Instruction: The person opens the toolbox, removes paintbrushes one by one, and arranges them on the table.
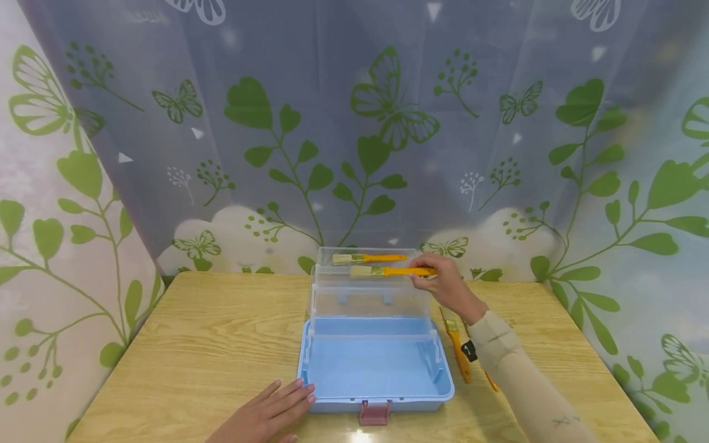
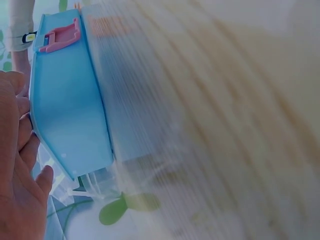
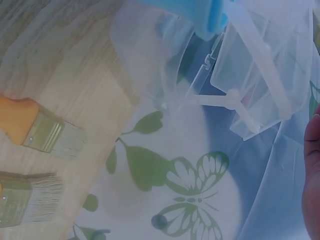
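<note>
A light blue box (image 1: pixel 376 363) stands with its clear fold-out trays (image 1: pixel 360 301) raised at the back. My right hand (image 1: pixel 443 283) pinches the orange handle of a flat paintbrush (image 1: pixel 396 271), level over the clear trays, bristles to the left. Behind it, another paintbrush (image 1: pixel 382 258) lies along the rearmost clear part. My left hand (image 1: pixel 271 409) rests its straight fingers at the box's front left corner; the left wrist view shows these fingers (image 2: pixel 30 147) along the blue wall. In the right wrist view only an edge of the right hand (image 3: pixel 312 170) shows, its brush hidden.
Right of the box, a paintbrush (image 1: pixel 458 354) lies on the wooden table (image 1: pixel 221 332), and a second brush handle (image 1: pixel 492 381) is partly covered by the right forearm. A pink latch (image 1: pixel 375 413) hangs at the box front. A patterned curtain (image 1: pixel 332 123) stands behind the table.
</note>
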`<state>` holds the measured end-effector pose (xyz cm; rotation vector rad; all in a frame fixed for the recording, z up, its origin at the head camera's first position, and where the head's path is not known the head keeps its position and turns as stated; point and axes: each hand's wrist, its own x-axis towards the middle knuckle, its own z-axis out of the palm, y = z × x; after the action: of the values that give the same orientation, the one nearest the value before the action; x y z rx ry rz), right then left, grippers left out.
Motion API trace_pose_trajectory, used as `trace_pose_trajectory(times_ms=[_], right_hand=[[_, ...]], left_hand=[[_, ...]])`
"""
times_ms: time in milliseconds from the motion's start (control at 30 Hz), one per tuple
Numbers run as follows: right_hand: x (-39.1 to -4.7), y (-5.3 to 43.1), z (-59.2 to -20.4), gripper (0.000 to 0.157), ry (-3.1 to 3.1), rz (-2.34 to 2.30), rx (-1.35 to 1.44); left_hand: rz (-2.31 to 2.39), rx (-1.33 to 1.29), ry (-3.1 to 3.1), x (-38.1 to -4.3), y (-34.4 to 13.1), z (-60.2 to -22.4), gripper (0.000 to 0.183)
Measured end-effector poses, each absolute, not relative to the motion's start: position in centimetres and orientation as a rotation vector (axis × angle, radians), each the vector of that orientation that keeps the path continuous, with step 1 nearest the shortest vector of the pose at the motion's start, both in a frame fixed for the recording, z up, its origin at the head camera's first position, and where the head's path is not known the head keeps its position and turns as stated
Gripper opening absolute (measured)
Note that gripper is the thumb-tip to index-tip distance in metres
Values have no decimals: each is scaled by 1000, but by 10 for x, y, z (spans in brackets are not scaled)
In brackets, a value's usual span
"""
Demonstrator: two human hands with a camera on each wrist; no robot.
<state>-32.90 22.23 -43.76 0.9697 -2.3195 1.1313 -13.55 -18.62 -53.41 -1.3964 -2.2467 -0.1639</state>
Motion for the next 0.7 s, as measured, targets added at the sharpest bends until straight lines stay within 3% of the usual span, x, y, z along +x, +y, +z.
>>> trace_pose_trajectory(times_ms=[700], right_hand=[[-302, 227, -421, 16, -2242, 1113, 861]], left_hand=[[-194, -1381, -2306, -131, -186, -529, 72]])
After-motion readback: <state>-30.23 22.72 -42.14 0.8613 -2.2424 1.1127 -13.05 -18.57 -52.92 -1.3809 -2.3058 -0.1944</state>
